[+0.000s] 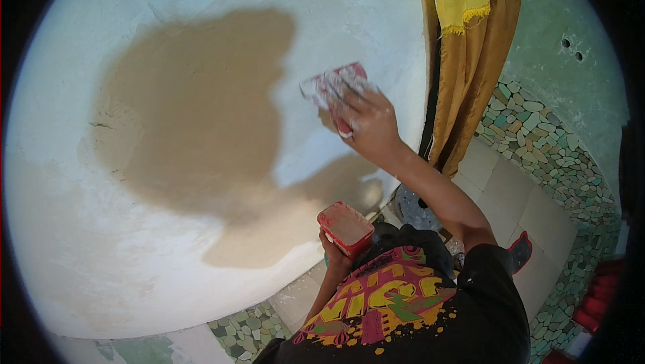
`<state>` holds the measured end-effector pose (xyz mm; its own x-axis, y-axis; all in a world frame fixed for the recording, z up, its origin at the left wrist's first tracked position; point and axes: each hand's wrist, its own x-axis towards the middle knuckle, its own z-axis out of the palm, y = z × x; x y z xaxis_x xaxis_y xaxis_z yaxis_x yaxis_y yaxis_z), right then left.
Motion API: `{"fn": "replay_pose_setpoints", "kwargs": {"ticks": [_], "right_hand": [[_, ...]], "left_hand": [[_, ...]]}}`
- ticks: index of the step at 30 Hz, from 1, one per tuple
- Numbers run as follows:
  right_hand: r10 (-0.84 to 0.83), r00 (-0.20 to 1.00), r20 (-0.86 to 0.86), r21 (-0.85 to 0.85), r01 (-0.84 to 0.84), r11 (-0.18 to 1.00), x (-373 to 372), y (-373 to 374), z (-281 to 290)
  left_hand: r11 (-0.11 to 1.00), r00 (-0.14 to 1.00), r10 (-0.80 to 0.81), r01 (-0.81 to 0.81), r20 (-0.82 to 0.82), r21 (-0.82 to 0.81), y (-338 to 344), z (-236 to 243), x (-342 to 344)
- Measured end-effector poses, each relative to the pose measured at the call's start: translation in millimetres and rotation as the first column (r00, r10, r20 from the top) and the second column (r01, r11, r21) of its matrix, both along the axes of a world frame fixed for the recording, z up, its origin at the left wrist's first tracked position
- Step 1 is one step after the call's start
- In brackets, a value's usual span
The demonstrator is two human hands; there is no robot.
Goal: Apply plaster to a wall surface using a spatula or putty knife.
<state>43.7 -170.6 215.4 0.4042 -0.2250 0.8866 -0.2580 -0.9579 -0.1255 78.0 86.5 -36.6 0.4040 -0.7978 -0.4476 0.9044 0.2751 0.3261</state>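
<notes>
My right hand is closed on a red putty spreader smeared with white compound, held against or very near the pale wall; whether the blade touches it I cannot tell. Lower down, my left hand grips a red plastic tub of pale compound in front of my dark printed shirt. Large shadows fall across the wall, which shows small cracks and rough patches at the left.
Yellow and gold curtains hang at the wall's right edge. Below are beige floor tiles, pebble borders, a grey round object and a dark red-rimmed object. A green wall and red items stand at the right.
</notes>
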Motion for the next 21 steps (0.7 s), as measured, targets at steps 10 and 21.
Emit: {"fn": "replay_pose_setpoints", "kwargs": {"ticks": [10, 21], "right_hand": [[-0.045, 0.998, 0.048, -0.076, 0.049, 0.996, -33, -74, -2], [-0.040, 0.914, -0.403, 0.096, 0.086, 0.992, -83, -91, -155]], "left_hand": [[0.998, 0.996, 0.056, -0.058, -0.076, -0.019, 2, 6, -4], [0.999, 0.999, 0.022, -0.023, -0.033, -0.043, -1, 22, 5]]}}
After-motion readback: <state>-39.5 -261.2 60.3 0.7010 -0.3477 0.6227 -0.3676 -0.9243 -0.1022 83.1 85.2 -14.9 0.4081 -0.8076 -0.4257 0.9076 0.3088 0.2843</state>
